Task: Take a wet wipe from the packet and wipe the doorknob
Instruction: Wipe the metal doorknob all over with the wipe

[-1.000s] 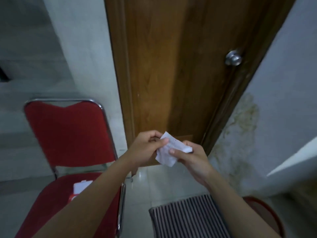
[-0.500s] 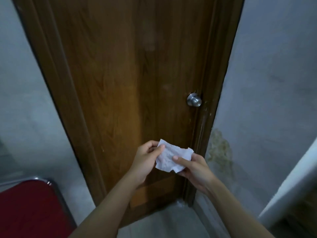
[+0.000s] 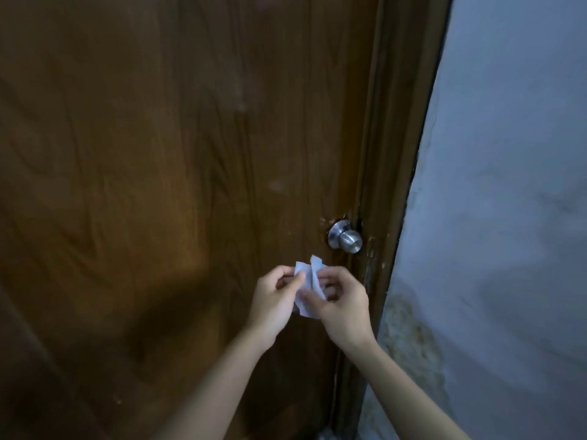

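White wet wipe is pinched between left hand and right hand, just below the metal doorknob on a wooden door.

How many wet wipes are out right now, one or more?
1. A single white wet wipe is pinched between the left hand and the right hand, just below the doorknob and not touching it. Its folds could hide a second sheet.

Dim light here. A brown wooden door fills most of the view, grain showing, its frame running down the right. Beyond it, a pale grey wall with a yellowish stain low down.
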